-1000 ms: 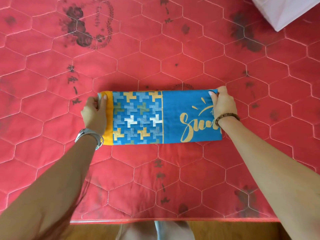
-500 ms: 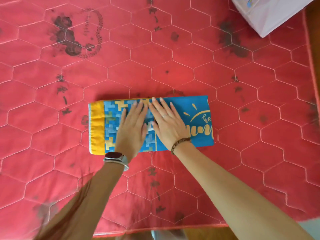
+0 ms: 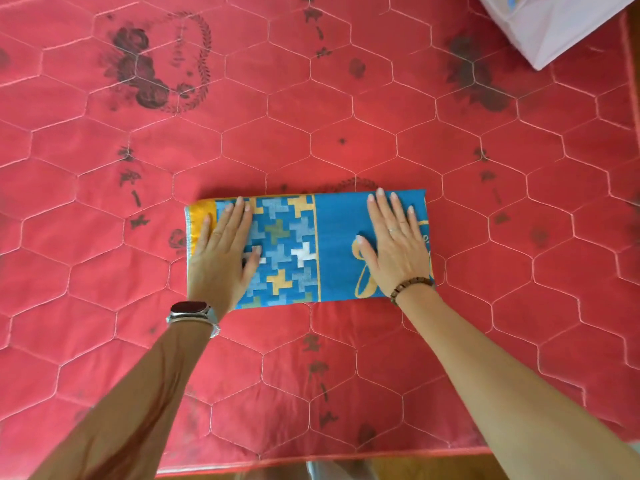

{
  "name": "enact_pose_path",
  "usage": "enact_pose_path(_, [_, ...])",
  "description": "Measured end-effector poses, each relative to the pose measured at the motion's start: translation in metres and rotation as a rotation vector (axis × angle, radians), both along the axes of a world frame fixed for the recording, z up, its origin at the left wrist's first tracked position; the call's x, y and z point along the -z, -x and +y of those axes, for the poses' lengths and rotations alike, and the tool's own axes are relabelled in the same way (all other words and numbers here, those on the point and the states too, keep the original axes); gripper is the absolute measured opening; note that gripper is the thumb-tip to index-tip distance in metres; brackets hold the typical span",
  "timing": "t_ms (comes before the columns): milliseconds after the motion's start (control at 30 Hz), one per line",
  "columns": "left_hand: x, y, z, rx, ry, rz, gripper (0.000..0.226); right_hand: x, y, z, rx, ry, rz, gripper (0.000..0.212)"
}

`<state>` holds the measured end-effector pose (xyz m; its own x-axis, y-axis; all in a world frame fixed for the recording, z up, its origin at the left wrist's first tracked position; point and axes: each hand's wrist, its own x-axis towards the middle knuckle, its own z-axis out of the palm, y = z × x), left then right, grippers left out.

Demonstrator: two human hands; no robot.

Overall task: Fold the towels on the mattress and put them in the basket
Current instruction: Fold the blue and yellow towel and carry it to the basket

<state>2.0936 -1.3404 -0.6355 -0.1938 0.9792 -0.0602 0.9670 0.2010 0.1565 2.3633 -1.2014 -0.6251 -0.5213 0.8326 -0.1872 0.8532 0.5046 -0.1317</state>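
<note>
Lying as a long folded strip across the middle of the red quilted mattress (image 3: 311,116), the blue and yellow towel (image 3: 334,258) now has a palm near each end. Half a second ago the two hands sat side by side on its patterned middle; they have since slid apart. The left hand (image 3: 221,251) rests over the yellow border and the cross pattern, and the right hand (image 3: 398,247) covers the yellow lettering on the plain blue half. Both are flat with fingers straight, pressing down and gripping nothing. This looks like a smoothing stroke from centre to ends, which suggests the lengthwise fold is settled and the strip is ready to be folded shorter. A white container (image 3: 554,26), probably the basket, shows only as a corner at the mattress's far right, well apart from the towel, so the putting away is not yet begun.
</note>
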Motion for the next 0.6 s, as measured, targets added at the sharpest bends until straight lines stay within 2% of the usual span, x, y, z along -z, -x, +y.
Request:
enact_pose_path(267, [0.005,0.016,0.003,-0.002,0.022,-0.049,0.066,0.001,-0.018,0.002,0.085,-0.005,-0.017,0.067])
enact_pose_path(400, [0.002,0.025,0.0,-0.001,-0.041,-0.178,0.061,-0.003,-0.014,0.002,0.104,0.028,-0.02,0.066])
enact_pose_path(500, [-0.005,0.02,-0.01,-0.255,-0.152,-0.406,0.058,-0.013,0.004,-0.008,0.242,0.077,0.06,0.062])
enact_pose_path(600, [-0.014,0.015,-0.028,-0.47,-0.225,-0.634,0.057,-0.031,0.037,-0.035,0.352,0.162,0.293,0.054])
